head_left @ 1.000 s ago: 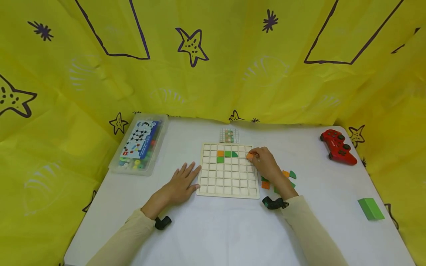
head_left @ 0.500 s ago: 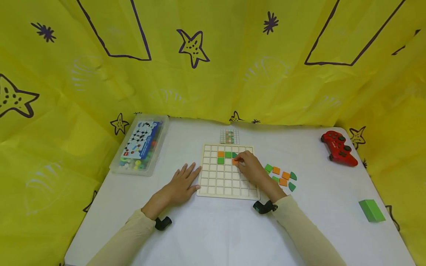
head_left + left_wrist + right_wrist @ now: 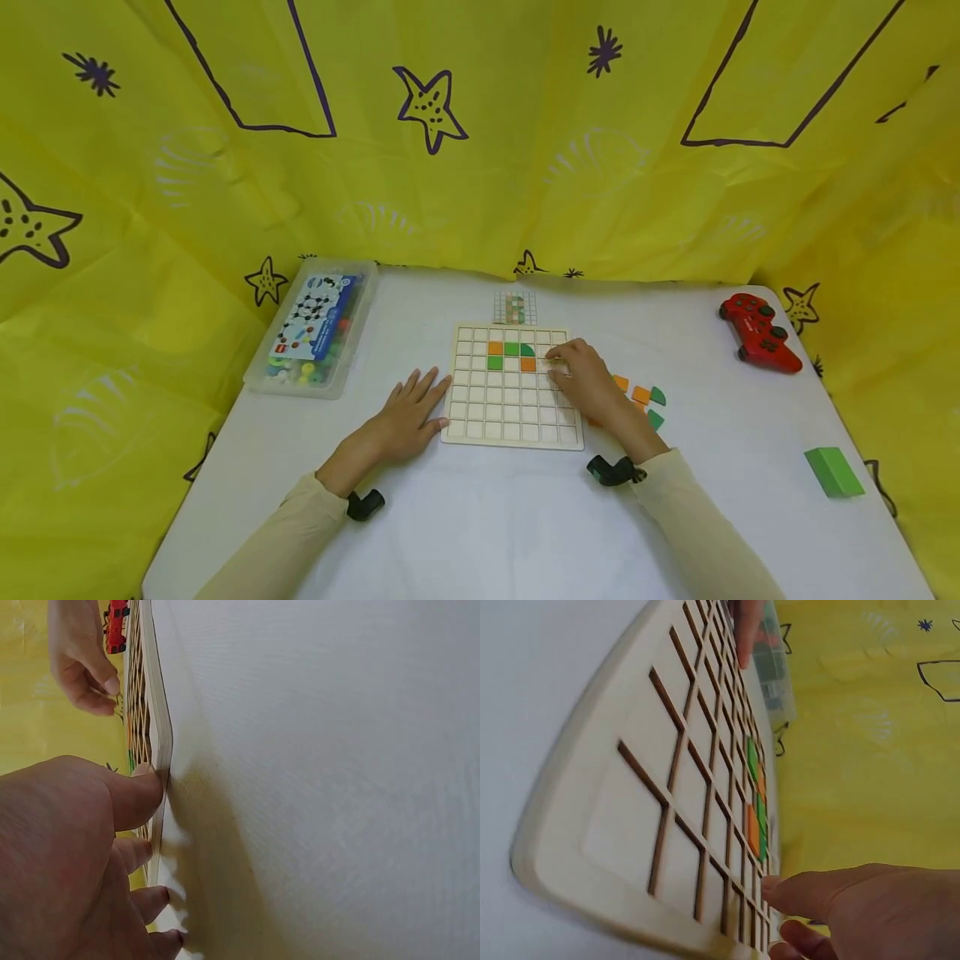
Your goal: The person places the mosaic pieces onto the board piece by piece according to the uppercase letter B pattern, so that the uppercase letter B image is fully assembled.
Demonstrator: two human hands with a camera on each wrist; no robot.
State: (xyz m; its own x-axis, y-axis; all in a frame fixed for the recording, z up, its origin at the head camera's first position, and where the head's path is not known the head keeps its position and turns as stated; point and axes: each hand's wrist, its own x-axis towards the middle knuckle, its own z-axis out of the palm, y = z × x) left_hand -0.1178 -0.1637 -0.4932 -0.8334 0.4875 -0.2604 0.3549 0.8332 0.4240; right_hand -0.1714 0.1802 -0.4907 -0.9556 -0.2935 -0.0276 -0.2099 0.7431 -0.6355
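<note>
A pale wooden grid board (image 3: 512, 414) lies on the white table. In its cells sit an orange square tile (image 3: 496, 348), two green square tiles (image 3: 512, 348), a green quarter-round tile (image 3: 527, 350) and another orange square tile (image 3: 528, 364). My left hand (image 3: 408, 421) rests with fingers spread at the board's left edge; in the left wrist view its thumb (image 3: 139, 799) touches the rim. Over the board's right side is my right hand (image 3: 591, 385), fingers loosely bent and apart, no tile visible between them. Loose orange and green tiles (image 3: 641, 395) lie beyond it, some hidden under the wrist.
Behind the board lies a small pattern card (image 3: 515, 308). A clear plastic box (image 3: 311, 329) of coloured parts stands at the left. Toward the right are a red game controller (image 3: 760, 332) and a green block (image 3: 834, 472). A yellow printed curtain (image 3: 480, 208) surrounds the table.
My right hand brought an orange square tile leftward onto the board, let it go below the green quarter-round tile, then drew back to the right. My left hand stays in place.
</note>
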